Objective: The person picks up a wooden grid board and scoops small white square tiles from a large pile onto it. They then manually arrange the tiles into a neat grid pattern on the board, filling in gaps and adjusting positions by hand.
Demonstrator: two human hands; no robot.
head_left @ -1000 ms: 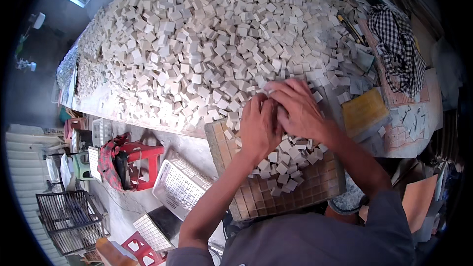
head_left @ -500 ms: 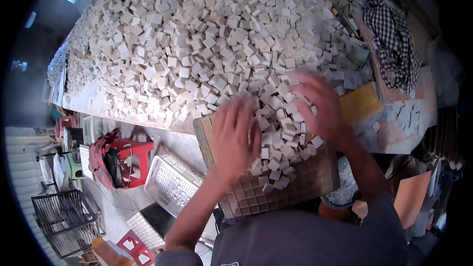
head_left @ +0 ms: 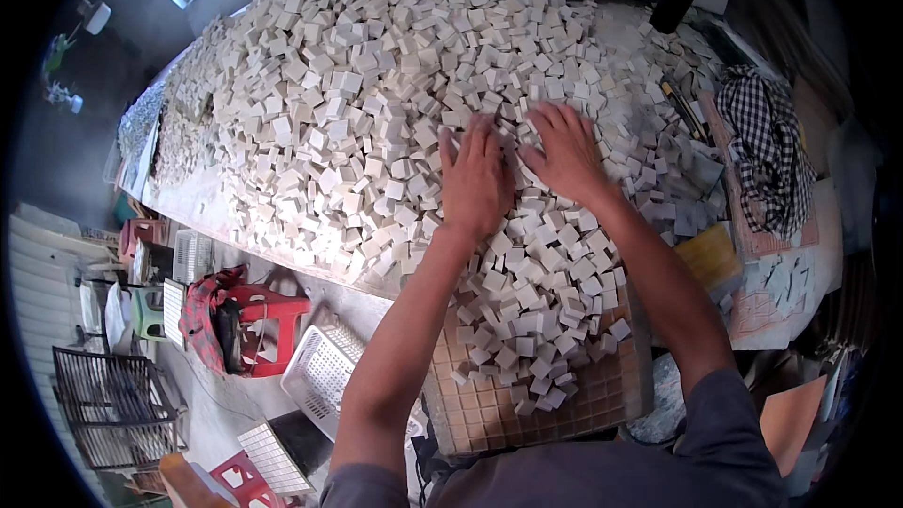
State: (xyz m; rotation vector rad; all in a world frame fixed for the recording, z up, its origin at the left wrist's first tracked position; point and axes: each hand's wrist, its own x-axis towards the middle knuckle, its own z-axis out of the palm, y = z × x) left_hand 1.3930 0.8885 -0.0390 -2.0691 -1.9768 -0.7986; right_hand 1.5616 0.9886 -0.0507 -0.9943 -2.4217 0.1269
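Hands resting on the near slope of a heap of pale blocks (head_left: pixel 320 103): the left hand (head_left: pixel 478 186) and right hand (head_left: pixel 567 155) are just apart, palms down, fingers extended, clasping nothing visible. Loose blocks (head_left: pixel 531 296) also cover part of the gridded board (head_left: pixel 480 414) nearer the body; low, slightly spread fingers and light, even pressure should limit spilling over its sides.
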